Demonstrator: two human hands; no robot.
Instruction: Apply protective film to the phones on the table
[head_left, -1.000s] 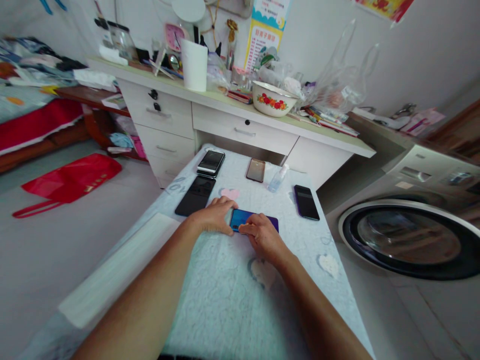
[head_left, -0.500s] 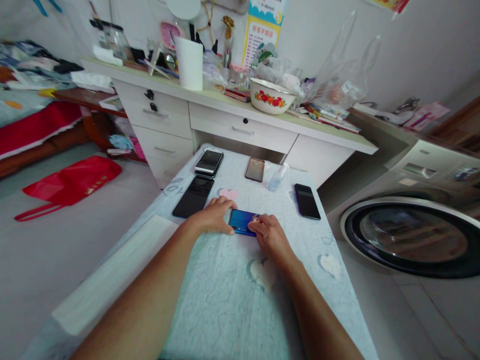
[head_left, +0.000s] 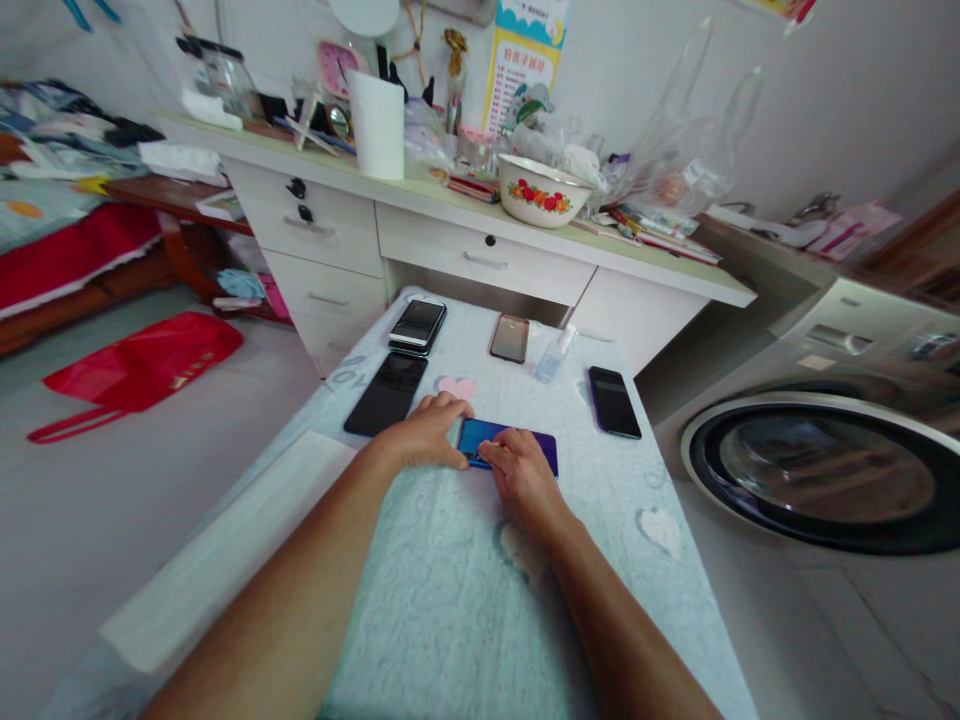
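A blue smartphone [head_left: 544, 455] lies crosswise on the cloth-covered table, its shiny back facing up. My left hand [head_left: 427, 432] grips its left end, with the thumb at the near corner and the fingers at the far one. Fingers bunched together, my right hand [head_left: 521, 475] presses on the phone's back left of its middle; whatever is in the pinch is too small to make out. Beyond my left hand lies a black phone [head_left: 388, 393], and behind it a stack of phones [head_left: 418, 325]. A brown phone case [head_left: 510, 338] and a clear spray bottle [head_left: 556, 354] are farther back.
Another dark phone [head_left: 615, 402] rests near the table's right edge. A long white strip [head_left: 225, 550] lies along the left side, beneath my left forearm. Past the table stands a white desk [head_left: 450, 230] with drawers; a washing machine [head_left: 817, 400] is on the right.
My right hand has slid left along the phone's back, so the phone's right end now shows. My left hand and the phone have stayed in place.
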